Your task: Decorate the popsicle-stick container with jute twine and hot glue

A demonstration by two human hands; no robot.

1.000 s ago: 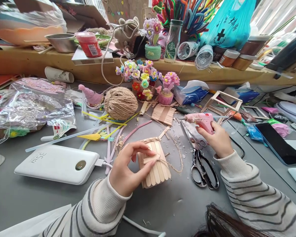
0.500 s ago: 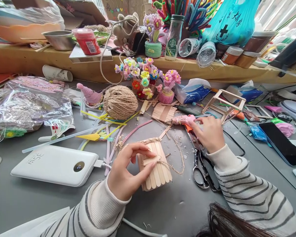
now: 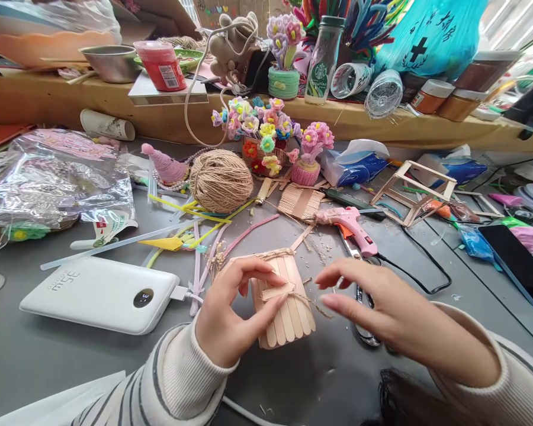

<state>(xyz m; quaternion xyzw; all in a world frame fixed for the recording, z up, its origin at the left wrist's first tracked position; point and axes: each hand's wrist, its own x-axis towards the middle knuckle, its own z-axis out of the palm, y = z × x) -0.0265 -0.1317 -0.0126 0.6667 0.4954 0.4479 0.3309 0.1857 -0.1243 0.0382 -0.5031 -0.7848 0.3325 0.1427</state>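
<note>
A small pot made of wooden craft sticks [image 3: 288,313] lies on its side on the grey table, with jute twine tied around it. My left hand [image 3: 231,313] grips it, thumb and fingers pinching a short stick against its side. My right hand [image 3: 382,307] hovers just right of the pot, fingers stretched out and holding nothing, above the scissors [image 3: 364,296]. The pink glue gun [image 3: 350,225] lies on the table behind my right hand, its black cord trailing right.
A white power bank [image 3: 102,293] lies at the left, a ball of jute twine [image 3: 221,180] and pipe-cleaner flower pots [image 3: 266,136] behind. A foil bag [image 3: 53,183], a stick frame [image 3: 415,189], a phone [image 3: 517,263] and a cluttered wooden shelf [image 3: 71,106] surround the work area.
My right hand set the pink glue gun down on the table and moved back towards the stick pot, now open. My left hand kept its grip on the pot.
</note>
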